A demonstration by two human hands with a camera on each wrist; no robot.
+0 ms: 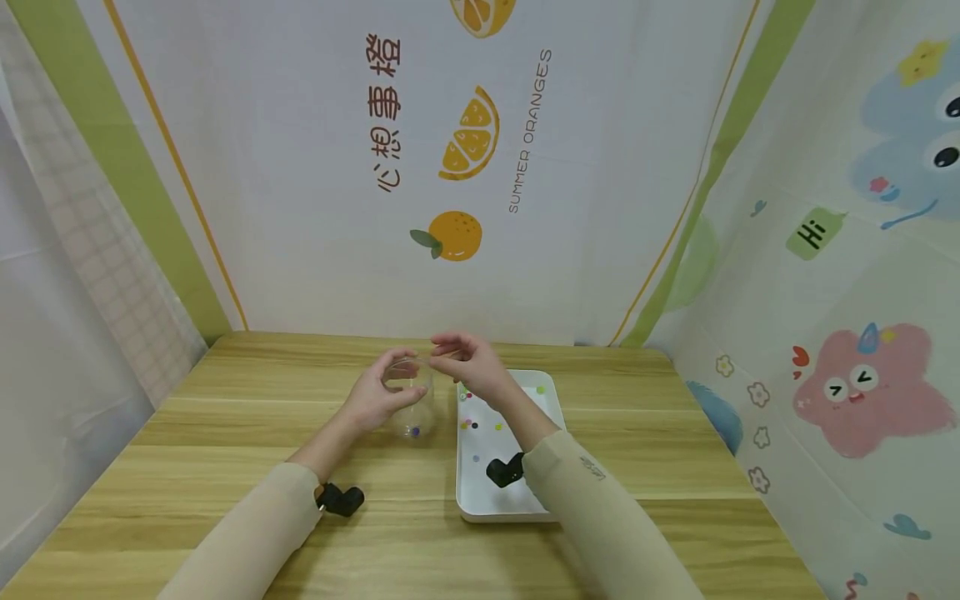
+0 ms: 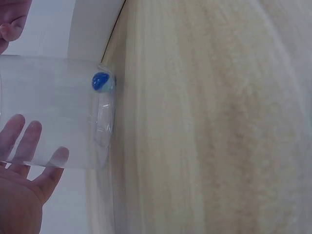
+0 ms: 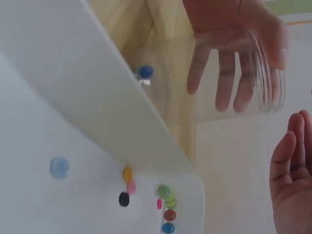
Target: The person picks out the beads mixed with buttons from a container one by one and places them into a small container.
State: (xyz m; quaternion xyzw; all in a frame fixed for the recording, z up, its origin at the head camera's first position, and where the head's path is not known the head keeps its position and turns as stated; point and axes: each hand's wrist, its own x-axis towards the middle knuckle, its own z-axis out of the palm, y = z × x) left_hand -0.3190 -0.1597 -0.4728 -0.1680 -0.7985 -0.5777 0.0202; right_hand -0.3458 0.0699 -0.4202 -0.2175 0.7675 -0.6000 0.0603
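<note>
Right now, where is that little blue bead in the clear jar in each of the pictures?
Head: bead at the jar's bottom, centre, left of the tray.
Left wrist: bead upper left, against the jar's base.
Right wrist: bead upper middle, just past the tray's rim.
Shared landmark: the jar, held by the left hand.

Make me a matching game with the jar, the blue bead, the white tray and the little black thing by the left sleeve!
Things:
1. clear jar
2. blue bead
3. white tray
4. black clip

Places or states:
A. lies on the wooden table beside the left sleeve
B. held by the left hand, standing on the table
C. holds a scatter of coloured beads, to the right of the jar
D. sits at the bottom of the jar

Pairs: 1-B, 2-D, 3-C, 4-A
</note>
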